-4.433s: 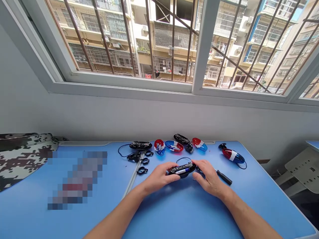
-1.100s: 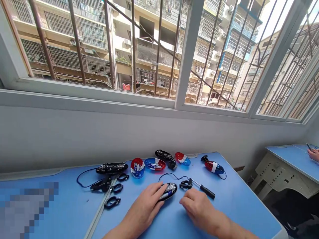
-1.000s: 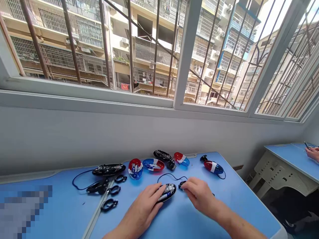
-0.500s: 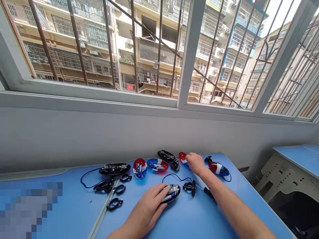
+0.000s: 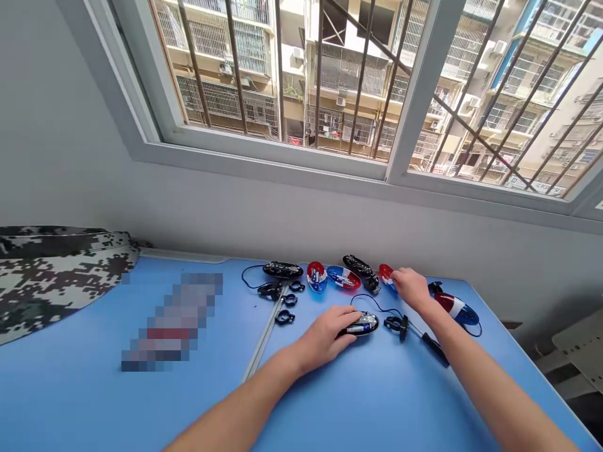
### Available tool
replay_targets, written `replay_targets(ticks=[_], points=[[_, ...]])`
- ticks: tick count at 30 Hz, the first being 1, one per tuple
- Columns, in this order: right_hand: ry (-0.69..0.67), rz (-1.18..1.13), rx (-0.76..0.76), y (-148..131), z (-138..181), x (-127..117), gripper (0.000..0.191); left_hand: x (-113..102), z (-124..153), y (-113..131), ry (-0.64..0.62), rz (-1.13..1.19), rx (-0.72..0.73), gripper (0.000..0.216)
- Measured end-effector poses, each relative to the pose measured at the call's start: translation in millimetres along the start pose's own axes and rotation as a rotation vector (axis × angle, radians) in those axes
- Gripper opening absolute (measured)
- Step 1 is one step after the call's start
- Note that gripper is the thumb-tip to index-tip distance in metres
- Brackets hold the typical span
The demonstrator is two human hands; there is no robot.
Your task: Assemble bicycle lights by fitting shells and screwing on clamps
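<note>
My left hand (image 5: 327, 336) rests over a black oval housing (image 5: 366, 324) with its fingers on top and its thumb along the near side; silver and blue batteries show in it. At the back of the table, my right hand (image 5: 411, 287) has its fingers closed at the right end of a red and blue plastic shell (image 5: 387, 276); its fingertips are partly hidden. A thin cord runs from the black housing towards a black clamp (image 5: 397, 325). Beside my right forearm lies a screwdriver (image 5: 434, 348) with a black handle.
Left of my right hand are a black unit (image 5: 358, 266) and red-blue shells (image 5: 343, 277) (image 5: 317, 277) with parts inside. Another black unit (image 5: 282, 270) and black ring clamps (image 5: 285, 317) lie further left. A red-white-blue unit (image 5: 456, 309) sits right. Camouflage cloth (image 5: 61, 270) covers the far-left corner.
The view has turned left and down, bringing in the camouflage cloth. Both hands stay at the same things, the left on the black housing and the right at the red and blue shell.
</note>
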State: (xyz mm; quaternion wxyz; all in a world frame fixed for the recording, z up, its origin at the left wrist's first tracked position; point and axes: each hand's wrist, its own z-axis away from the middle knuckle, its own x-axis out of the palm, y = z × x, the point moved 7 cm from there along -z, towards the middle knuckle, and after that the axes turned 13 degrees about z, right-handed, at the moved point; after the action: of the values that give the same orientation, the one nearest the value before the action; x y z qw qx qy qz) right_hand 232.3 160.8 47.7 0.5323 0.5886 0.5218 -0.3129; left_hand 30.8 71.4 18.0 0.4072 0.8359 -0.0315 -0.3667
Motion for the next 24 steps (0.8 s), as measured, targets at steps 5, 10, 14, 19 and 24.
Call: replay_targets(ticks=[5,10,14,19,24], points=[[0.178,-0.091,0.004,-6,19,-25,0.024,-3,-1,-2,0.028,0.022,0.005,0.048],[0.325,-0.241,-0.179,-53,79,-56,0.023,-10,-2,2,0.056,0.061,-0.020,0.043],[0.485,-0.488,-0.595,-108,137,-76,0.030,-17,-1,1,0.078,0.094,-0.074,0.040],[0.490,-0.356,-0.646,-138,146,-58,0.038,-18,0,-3,0.102,0.111,-0.123,0.040],[0.462,-0.172,-0.530,-151,130,-44,0.035,-19,0,-5,0.116,0.115,-0.134,0.039]])
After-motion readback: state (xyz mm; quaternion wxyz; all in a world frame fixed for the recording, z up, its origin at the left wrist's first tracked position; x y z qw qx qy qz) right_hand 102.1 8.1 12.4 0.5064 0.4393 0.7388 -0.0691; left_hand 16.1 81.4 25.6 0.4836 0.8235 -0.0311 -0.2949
